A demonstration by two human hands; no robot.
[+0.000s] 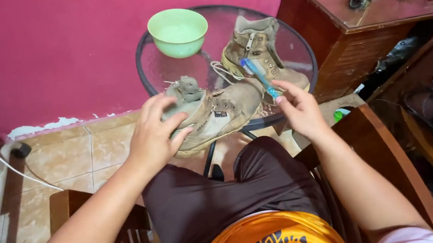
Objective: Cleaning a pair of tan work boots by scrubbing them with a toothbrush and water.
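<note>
Head view: the left hand [154,131] is closed around a worn tan boot [216,117] lying on its side at the near edge of the round glass counter [145,46], fingers wrapped over its ankle end. The right hand [296,109] pinches a blue toothbrush [259,77] between thumb and fingertips, its head angled up and away over the boot's toe. A second tan boot [257,51] stands upright just behind, beside a pale green bowl [178,31]. A wooden cabinet [352,40] stands to the right.
</note>
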